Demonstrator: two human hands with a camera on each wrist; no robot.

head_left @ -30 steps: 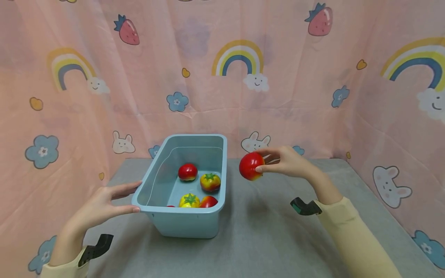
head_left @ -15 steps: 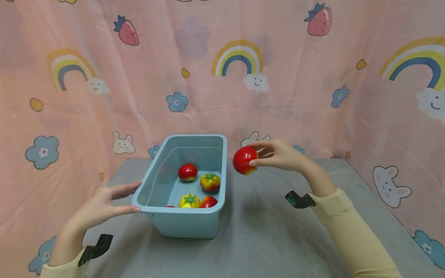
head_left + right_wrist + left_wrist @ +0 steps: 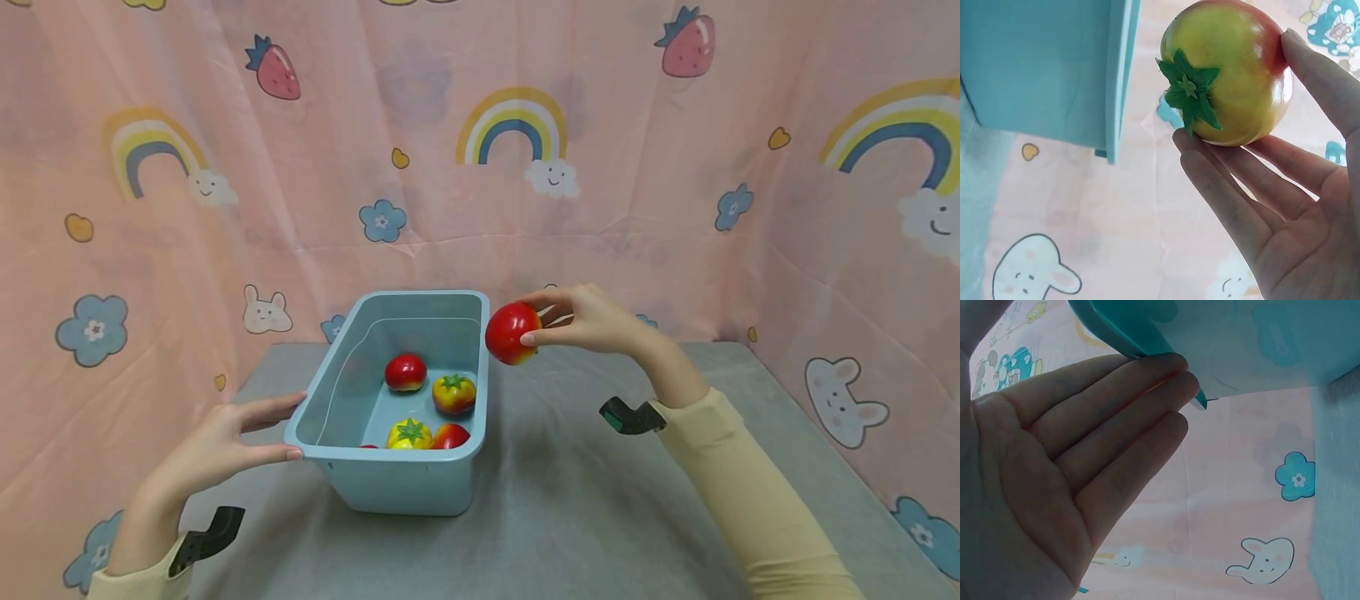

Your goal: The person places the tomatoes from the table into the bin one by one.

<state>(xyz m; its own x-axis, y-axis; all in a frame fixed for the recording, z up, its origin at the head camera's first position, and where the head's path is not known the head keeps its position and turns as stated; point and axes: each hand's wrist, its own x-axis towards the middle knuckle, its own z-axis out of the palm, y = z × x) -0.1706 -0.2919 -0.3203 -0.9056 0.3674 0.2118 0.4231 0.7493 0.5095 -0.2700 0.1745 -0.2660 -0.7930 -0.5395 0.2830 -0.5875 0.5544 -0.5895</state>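
My right hand (image 3: 585,321) pinches a glossy red tomato (image 3: 512,333) between thumb and fingers, raised just beyond the right rim of a light blue plastic bin (image 3: 390,483). In the right wrist view, this tomato (image 3: 1229,75) shows a yellow side and green star-shaped leaves. My left hand (image 3: 225,442) touches the bin's left rim near the front corner. Its fingers (image 3: 1129,419) lie straight against the rim in the left wrist view. Inside the bin are a red tomato (image 3: 406,372), a red-yellow one (image 3: 453,394), a yellow one (image 3: 409,434) and more red ones, partly hidden by the front wall.
The bin stands on a grey cloth-covered table (image 3: 600,500). Behind and at both sides hangs a pink curtain (image 3: 637,208) printed with rainbows, rabbits and flowers. A black wrist mount (image 3: 632,415) sits on the right sleeve, another mount (image 3: 213,537) on the left.
My right hand has moved left and upward with the tomato, from well right of the bin to beside its right rim. The left hand and the bin have stayed put.
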